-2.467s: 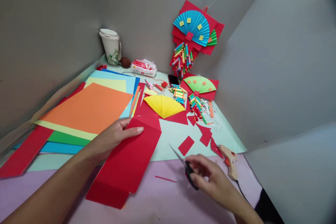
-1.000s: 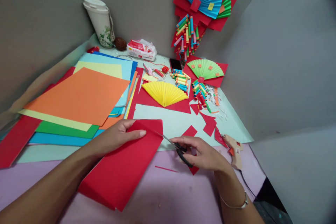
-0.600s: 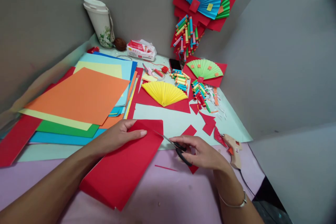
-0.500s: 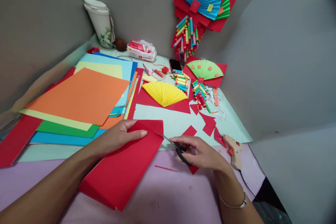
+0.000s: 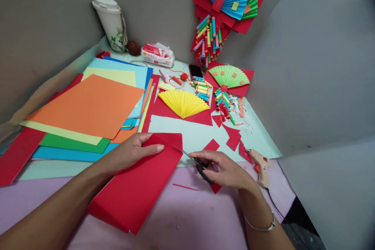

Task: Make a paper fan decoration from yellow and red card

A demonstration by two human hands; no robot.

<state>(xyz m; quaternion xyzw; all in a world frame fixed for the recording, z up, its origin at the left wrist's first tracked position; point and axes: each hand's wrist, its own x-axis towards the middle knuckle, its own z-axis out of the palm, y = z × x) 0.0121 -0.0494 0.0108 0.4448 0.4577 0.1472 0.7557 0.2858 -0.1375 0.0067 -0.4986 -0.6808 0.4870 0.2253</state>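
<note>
My left hand (image 5: 139,152) is closed on the upper left edge of a folded sheet of red paper (image 5: 146,187), thumb on top. In my right hand (image 5: 224,170) is a pair of scissors (image 5: 203,172) with black handles, my fingers in the loops. The blades lie at the paper's upper right edge, their tips over the red surface. Under and beside my right hand are red paper scraps (image 5: 216,188), and a thin red strip (image 5: 185,187) lies on the table below the blades. Beyond the paper rests a pleated yellow fan (image 5: 183,103).
A stack of coloured sheets (image 5: 88,109) fills the left side. A glue gun (image 5: 260,168) with a cord lies at right. Behind are a white cup (image 5: 113,27), a tissue pack (image 5: 157,54), a phone (image 5: 195,71), paper rolls (image 5: 202,88) and a green fan (image 5: 230,76).
Almost nothing differs. Both hands, the scissors and the red paper keep the same place, while the view has shifted very slightly.
</note>
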